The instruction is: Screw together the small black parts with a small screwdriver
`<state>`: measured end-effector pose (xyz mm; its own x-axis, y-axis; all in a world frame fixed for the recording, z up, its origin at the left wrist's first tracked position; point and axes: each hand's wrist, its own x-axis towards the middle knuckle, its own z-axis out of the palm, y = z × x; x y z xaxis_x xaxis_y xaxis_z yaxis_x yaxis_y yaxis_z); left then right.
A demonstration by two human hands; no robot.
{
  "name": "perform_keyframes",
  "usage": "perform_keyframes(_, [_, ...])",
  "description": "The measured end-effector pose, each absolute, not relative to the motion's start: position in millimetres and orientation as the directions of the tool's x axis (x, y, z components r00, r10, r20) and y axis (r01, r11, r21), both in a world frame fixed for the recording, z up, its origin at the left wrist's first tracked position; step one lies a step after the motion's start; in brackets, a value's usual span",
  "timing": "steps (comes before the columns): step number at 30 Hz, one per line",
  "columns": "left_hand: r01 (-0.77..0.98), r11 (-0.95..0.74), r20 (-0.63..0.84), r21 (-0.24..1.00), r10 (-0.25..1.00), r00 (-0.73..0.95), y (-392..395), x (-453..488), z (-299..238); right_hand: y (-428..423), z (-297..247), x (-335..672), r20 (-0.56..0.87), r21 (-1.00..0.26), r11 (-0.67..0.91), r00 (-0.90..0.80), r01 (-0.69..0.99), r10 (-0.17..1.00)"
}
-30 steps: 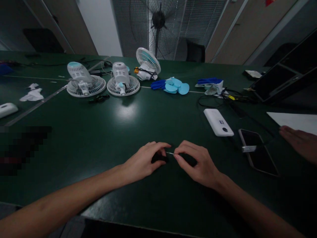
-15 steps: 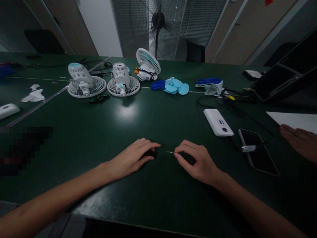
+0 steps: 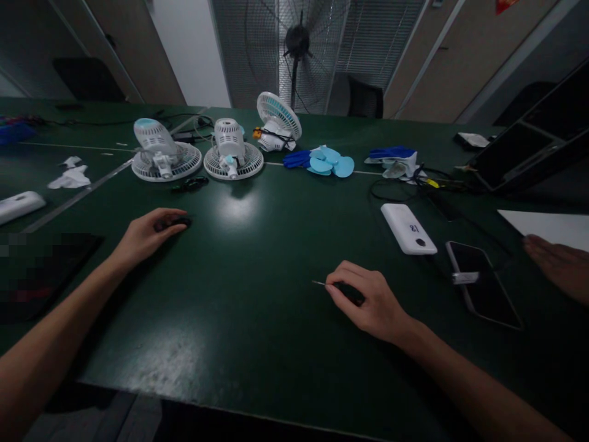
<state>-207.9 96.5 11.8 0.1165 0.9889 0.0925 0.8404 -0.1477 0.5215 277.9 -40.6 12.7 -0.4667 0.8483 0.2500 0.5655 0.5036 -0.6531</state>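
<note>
My right hand (image 3: 368,301) rests on the dark green table, closed around the dark handle of a screwdriver (image 3: 352,293). Its thin metal shaft sticks out to the left between thumb and forefinger. At the left of the table, my left hand (image 3: 145,239) is closed on a small black object (image 3: 184,221); most of it is hidden by the fingers, so its kind is unclear. Beyond that hand, two white table fans, a left fan (image 3: 168,161) and a middle fan (image 3: 234,161), lie face down, with a dark cable bundle (image 3: 193,183) in front of them.
A third white fan (image 3: 278,123) leans farther back, near light-blue fan blades (image 3: 331,162) and blue gloves (image 3: 297,159). To the right are a white power bank (image 3: 408,228), a phone (image 3: 483,285) and another person's hand (image 3: 554,264) by white paper (image 3: 547,227). White tissue (image 3: 71,175) lies far left.
My left hand has moved left and away from me with the black object, from beside the screwdriver tip. My right hand stays in place with the screwdriver. The view shifts slightly.
</note>
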Motion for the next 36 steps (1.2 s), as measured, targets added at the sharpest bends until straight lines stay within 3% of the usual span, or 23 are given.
perform_keyframes(10, [0.898, -0.038, 0.047, 0.438, 0.999, 0.019, 89.2, -230.5, 16.0, -40.9, 11.9, 278.5, 0.238, -0.671, 0.493, -0.469, 0.554, 0.851])
perform_keyframes(21, [0.926, -0.105, 0.085, 0.363, 0.993, 0.079, 80.2, -225.3, 21.7, -41.1, 14.8, 277.9, 0.24, -0.676, 0.496, -0.474, 0.544, 0.847])
perform_keyframes(28, [0.912, -0.049, 0.238, 0.408, 0.97, -0.054, 79.2, -219.1, 20.2, -40.7, 10.5, 278.8, 0.23, -0.657, 0.497, -0.478, 0.566, 0.848])
perform_keyframes(36, [0.877, -0.077, 0.17, 0.474, 0.985, -0.006, 88.5, -205.0, 11.6, -40.6, 9.8, 278.3, 0.236, -0.658, 0.502, -0.478, 0.562, 0.846])
